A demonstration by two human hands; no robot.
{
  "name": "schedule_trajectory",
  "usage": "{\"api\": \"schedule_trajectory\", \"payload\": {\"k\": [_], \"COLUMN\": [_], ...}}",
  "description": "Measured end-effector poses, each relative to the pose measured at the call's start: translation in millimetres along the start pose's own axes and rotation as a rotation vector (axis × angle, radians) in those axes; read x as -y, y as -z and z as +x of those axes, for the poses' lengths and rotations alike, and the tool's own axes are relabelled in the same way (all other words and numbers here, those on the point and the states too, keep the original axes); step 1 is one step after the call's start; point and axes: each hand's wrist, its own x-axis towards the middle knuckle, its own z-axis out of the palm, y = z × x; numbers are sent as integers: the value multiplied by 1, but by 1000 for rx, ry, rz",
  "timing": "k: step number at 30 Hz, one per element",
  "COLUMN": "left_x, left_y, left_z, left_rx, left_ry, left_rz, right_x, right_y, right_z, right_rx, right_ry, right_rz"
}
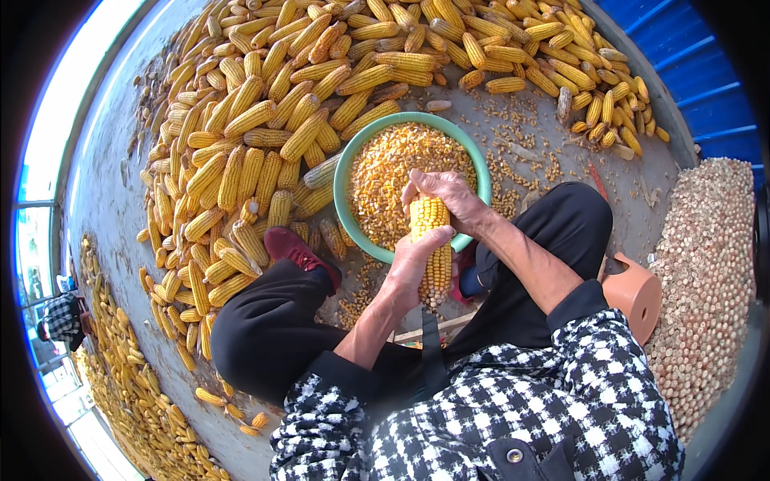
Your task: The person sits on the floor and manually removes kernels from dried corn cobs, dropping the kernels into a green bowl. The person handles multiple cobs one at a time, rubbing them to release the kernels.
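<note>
An ear of corn [438, 264] is tilted over the near rim of a green basin [343, 213], full rows of kernels on most of it. My left hand [415, 258] is wrapped around its lower part, thumb lying across the front. My right hand [448, 195] curls round the upper end, which its fingers partly hide. Loose corn kernels [391, 162] fill much of the basin beyond both hands.
A large heap of corn ears [246, 114] curves around the basin's left and far sides. Scattered kernels [505, 156] lie on the concrete floor. At right are an orange plastic stool [634, 294] and piled bare cobs [704, 258]. Another person [63, 321] is at far left.
</note>
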Motion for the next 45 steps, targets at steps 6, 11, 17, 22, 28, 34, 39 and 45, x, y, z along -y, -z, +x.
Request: {"api": "schedule_trajectory", "payload": {"k": [6, 11, 17, 22, 28, 34, 39, 45], "left_x": [-4, -1, 1, -3, 0, 1, -3, -8], "left_y": [0, 2, 1, 4, 2, -2, 0, 1], "left_z": [-5, -1, 1, 0, 3, 4, 3, 3], "left_rx": [56, 59, -41, 31, -15, -90, -71, -59], "left_ry": [-9, 41, -4, 51, 58, -73, -43, 10], "left_rz": [-216, -195, -50, -149, -68, 109, 103, 79], "right_x": [15, -1, -7, 3, -10, -15, -6, -8], "right_y": [0, 0, 0, 3, 5, 7, 8, 13], "right_z": [-11, -4, 1, -6, 1, 4, -2, 1], "right_rx": [156, 50, 36, 122, -31, -93, 11, -9], "right_ry": [74, 93, 61, 62, 138, 79, 68, 155], "right_rz": [182, 104, 58, 22, -179, -124, -153, -319]}}
